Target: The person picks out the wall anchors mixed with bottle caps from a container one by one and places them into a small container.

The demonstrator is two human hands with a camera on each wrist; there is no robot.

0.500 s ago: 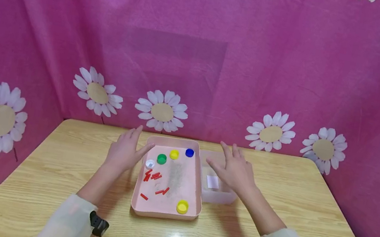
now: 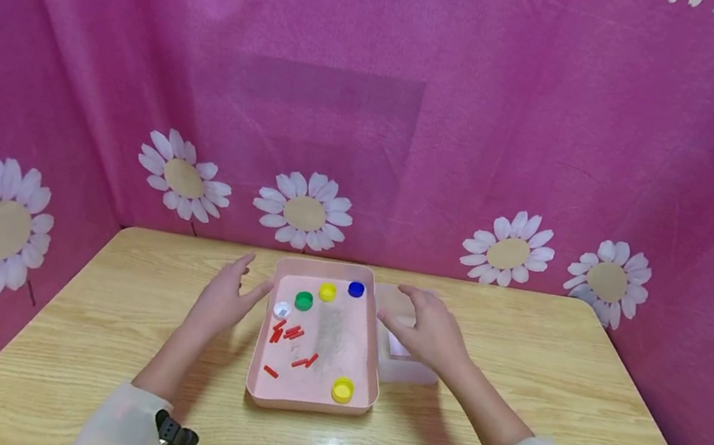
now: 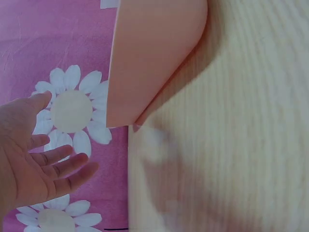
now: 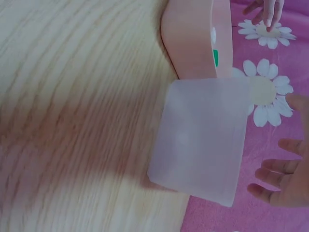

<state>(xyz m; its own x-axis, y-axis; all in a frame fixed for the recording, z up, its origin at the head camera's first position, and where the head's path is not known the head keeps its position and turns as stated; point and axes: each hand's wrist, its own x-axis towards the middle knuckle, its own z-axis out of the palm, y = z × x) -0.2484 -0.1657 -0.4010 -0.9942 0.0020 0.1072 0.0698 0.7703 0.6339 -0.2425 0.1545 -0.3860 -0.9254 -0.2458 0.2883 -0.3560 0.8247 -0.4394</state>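
Note:
A pink tray (image 2: 305, 406) stands on the table. In it lie several short red sticks (image 2: 293, 332), a white cap (image 2: 282, 310), a green cap (image 2: 304, 300), a blue cap (image 2: 356, 289) and two yellow caps, one far (image 2: 327, 292) and one near (image 2: 342, 390). My left hand (image 2: 221, 302) hovers by the tray's left side, its thumb near the rim and its fingers loosely bent around nothing. Over the translucent box (image 2: 406, 373) on the tray's right is my right hand (image 2: 434, 334), also holding nothing. The right hand partly hides the box in the head view.
Wooden table (image 2: 97, 336) surface extends on both sides of the tray and in front of it. A magenta curtain (image 2: 371, 138) with white daisies hangs behind and at the sides. A pale square (image 2: 398, 346) shows within the box, partly covered by the hand.
Both hands have turned a little and their fingers have drawn in. The left hand has shifted slightly left and nearer; the right hand has come a bit closer to the tray.

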